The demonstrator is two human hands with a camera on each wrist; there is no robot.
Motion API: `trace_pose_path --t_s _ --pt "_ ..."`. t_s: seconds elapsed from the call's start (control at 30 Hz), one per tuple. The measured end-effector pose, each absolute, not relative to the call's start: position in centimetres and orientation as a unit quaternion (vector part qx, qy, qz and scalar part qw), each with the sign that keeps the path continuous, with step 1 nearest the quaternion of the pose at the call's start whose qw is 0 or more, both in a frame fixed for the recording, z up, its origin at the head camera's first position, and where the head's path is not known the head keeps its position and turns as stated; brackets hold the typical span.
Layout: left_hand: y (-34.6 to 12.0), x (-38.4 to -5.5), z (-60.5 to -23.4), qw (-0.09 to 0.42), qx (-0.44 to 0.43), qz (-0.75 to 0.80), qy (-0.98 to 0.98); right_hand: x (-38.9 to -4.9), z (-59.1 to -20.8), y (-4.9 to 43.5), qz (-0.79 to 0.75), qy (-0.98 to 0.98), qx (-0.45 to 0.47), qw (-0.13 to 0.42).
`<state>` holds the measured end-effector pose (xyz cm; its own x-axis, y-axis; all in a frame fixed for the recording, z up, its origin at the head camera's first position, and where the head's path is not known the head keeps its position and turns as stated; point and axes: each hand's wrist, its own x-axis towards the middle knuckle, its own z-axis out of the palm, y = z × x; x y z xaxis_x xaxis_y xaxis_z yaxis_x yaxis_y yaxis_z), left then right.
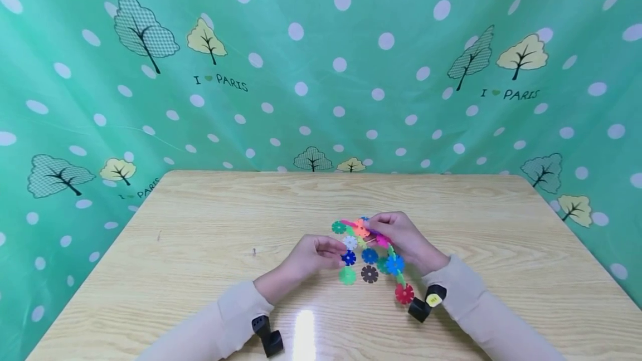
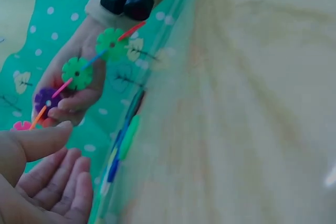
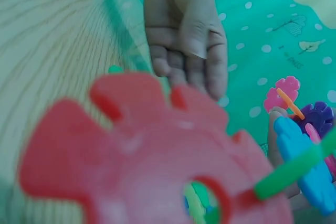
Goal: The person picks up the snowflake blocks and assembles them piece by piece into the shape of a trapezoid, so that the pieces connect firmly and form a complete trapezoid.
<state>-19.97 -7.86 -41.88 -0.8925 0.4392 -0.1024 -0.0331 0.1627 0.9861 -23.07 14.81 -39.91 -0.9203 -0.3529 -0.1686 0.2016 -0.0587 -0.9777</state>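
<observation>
My right hand [image 1: 399, 237] holds a chain of interlocking snowflake discs [image 1: 394, 264] near its upper end. A red disc [image 1: 404, 294] hangs at the chain's near end and looms large in the right wrist view. Along the chain, green discs [image 2: 77, 73] and a purple disc [image 2: 48, 102] sit between discs turned edge-on. Across from it, my left hand [image 1: 313, 255] has its fingers loosely bent with nothing between them, beside a white disc [image 1: 349, 243] and a dark blue disc [image 1: 348, 258]. In the left wrist view its thumb overlaps the chain's pink end.
Loose discs lie on the wooden table [image 1: 225, 222] under and around the hands, among them a brown disc [image 1: 369, 274], a light green disc [image 1: 348, 276] and a blue disc [image 1: 369, 255]. A green dotted cloth [image 1: 321, 116] hangs behind the table's far edge.
</observation>
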Motion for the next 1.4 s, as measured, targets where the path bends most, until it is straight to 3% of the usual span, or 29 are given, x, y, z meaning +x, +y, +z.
trace_pose_path --t_s 0.27,0.63,1.4 --pt "-7.7 -19.2 -42.6 0.195 0.159 0.615 0.747 -23.1 -40.0 15.0 -0.728 0.657 -0.063 0.184" --pt "-7.3 -18.8 -43.3 0.119 0.205 0.507 0.829 -23.3 -40.2 14.8 -0.730 0.657 -0.068 0.176" --pt "-7.0 -18.6 -43.4 0.111 0.246 0.465 0.843 -23.3 -40.4 14.7 -0.726 0.660 -0.076 0.176"
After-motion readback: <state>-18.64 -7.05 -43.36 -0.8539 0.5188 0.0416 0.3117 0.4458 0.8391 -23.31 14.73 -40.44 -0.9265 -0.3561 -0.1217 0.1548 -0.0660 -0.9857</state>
